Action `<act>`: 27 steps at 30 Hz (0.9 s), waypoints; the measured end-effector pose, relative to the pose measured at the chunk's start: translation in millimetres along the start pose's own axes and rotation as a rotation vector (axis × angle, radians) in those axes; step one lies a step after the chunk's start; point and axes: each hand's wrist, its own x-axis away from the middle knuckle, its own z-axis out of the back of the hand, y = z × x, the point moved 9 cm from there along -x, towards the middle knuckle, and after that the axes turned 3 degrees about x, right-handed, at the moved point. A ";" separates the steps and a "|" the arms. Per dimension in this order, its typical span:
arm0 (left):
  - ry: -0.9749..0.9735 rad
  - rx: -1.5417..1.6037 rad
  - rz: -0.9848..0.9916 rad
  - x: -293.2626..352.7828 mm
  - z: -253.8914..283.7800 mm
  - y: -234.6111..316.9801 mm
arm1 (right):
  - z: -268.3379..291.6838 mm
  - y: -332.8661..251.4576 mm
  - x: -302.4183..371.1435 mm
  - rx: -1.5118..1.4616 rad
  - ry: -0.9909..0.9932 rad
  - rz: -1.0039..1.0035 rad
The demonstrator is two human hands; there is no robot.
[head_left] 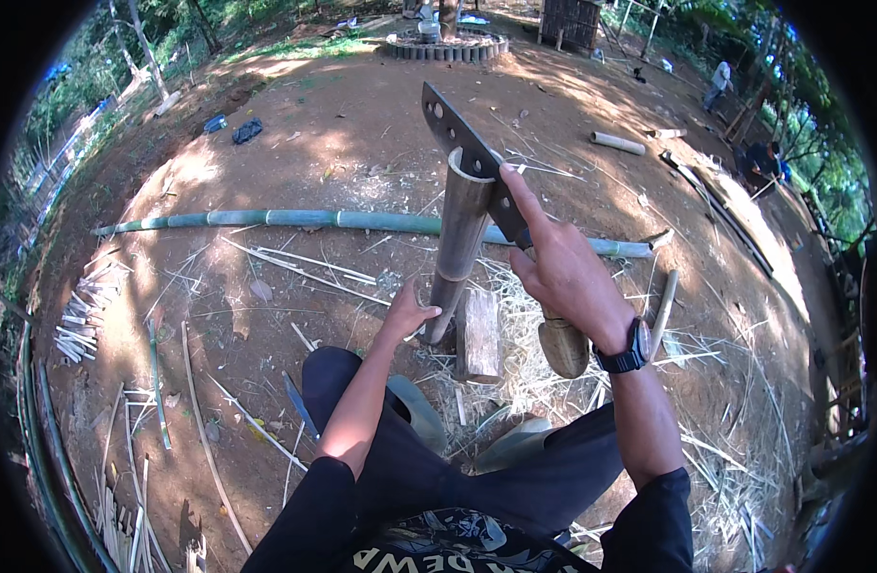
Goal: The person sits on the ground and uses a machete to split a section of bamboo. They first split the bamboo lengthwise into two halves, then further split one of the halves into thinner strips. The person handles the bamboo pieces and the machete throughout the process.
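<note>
An upright brown bamboo section [459, 229], hollow at its top end, stands in front of me, leaning slightly. Low on its left side, my left hand [405, 313] grips it, the thumb toward me and the other fingers partly hidden. A machete [448, 119] with a dark, holed blade lies across the bamboo's top rim. My right hand [574, 282] closes round its wooden handle [564, 348], with the index finger stretched along the blade's back. Beside the bamboo's foot is a squared wooden block [480, 334]. Whether the blade has cut in, I cannot tell.
Behind the bamboo section, a long green bamboo pole [362, 221] crosses the ground. Shavings [529, 368] and thin strips lie around my feet. At the left is a pile of short split pieces [87, 310]. Cut bamboo tubes [618, 143] and other people are farther right.
</note>
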 end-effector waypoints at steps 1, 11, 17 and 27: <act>0.003 0.066 -0.026 2.0 1.1 10.8 | -1.2 -1.9 0.4 0.001 0.014 0.008; 0.168 0.276 -0.121 12.2 -9.0 48.8 | -12.2 -11.4 12.1 -0.037 -0.074 -0.141; 0.176 0.246 -0.066 8.9 -16.7 41.6 | -2.0 -5.1 45.7 -0.202 0.168 -0.153; 0.178 0.148 -0.162 16.7 -19.8 49.3 | -30.5 39.1 106.1 -0.527 0.022 -0.475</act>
